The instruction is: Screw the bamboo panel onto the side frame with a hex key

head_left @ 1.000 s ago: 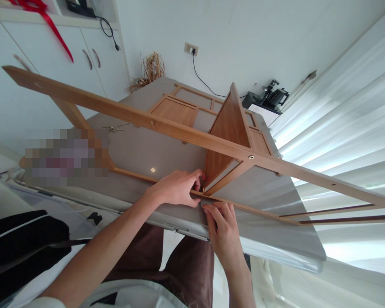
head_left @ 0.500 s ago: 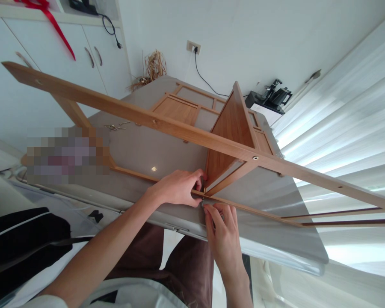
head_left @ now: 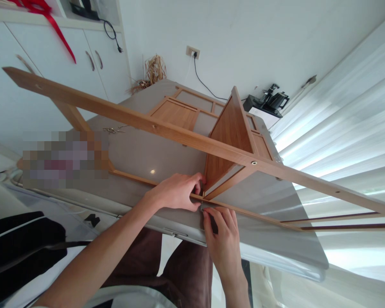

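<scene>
A wooden furniture frame (head_left: 141,122) stands on edge on the grey table. My left hand (head_left: 176,190) is closed around its lower rail (head_left: 256,219), with thumb and fingers at the joint where an upright wooden panel (head_left: 229,130) meets it. Just below that joint, my right hand (head_left: 221,224) pinches a thin grey metal piece that looks like a hex key (head_left: 201,206). The piece is small and partly hidden by my fingertips. In the upper rail, a bolt head (head_left: 254,163) shows near the panel.
Several loose bolts (head_left: 114,130) lie on the table (head_left: 141,149). More wooden panel parts (head_left: 176,113) lie flat behind the frame. A kettle (head_left: 278,101) stands beyond the far right corner. White curtains (head_left: 346,128) hang at the right. A blurred-out patch covers the left end.
The view has shifted slightly. The fingers of my right hand have turned a little at the metal piece, and my left thumb has shifted slightly at the rail. The frame stays in place.
</scene>
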### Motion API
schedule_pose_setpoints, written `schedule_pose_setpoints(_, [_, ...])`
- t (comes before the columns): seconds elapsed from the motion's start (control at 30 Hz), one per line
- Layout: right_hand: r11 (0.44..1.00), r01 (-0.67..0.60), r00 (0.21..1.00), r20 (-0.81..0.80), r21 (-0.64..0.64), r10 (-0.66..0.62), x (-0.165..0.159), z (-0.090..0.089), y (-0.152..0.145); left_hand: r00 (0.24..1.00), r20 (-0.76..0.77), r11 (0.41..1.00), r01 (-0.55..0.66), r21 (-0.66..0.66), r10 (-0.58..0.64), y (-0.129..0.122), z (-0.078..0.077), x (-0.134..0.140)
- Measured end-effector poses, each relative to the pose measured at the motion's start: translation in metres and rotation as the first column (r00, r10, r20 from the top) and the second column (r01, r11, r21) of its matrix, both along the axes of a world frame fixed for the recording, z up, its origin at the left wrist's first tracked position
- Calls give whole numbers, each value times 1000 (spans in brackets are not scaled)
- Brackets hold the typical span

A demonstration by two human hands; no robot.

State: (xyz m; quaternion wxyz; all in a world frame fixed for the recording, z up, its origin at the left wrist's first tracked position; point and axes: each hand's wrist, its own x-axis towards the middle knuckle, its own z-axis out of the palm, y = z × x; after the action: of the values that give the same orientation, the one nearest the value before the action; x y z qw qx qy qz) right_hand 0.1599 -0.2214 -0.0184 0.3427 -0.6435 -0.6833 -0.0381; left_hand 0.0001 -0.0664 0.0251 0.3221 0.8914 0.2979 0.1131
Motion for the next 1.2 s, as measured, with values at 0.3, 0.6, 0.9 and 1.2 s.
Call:
schedule_pose_setpoints(0.3, [999, 42, 997, -60, -6, -42, 6, -11, -2, 1000, 2, 1000, -8, 5, 8, 0, 1, 0])
schedule_pose_setpoints(0.6, [998, -9, 998, -70, -63, 5, 7, -7, -1, 1000, 1, 1000, -12, 12, 12, 0, -2, 0])
schedule_pose_setpoints(0.9, [996, -50, 997, -63, -70, 45, 4, -3, -6, 1000, 12, 1000, -8, 13, 8, 0, -2, 1])
schedule_pose_setpoints(1.2, [997, -47, 999, -22, -62, 45, 2, -4, -2, 1000, 11, 1000, -2, 5, 2, 0, 0, 0])
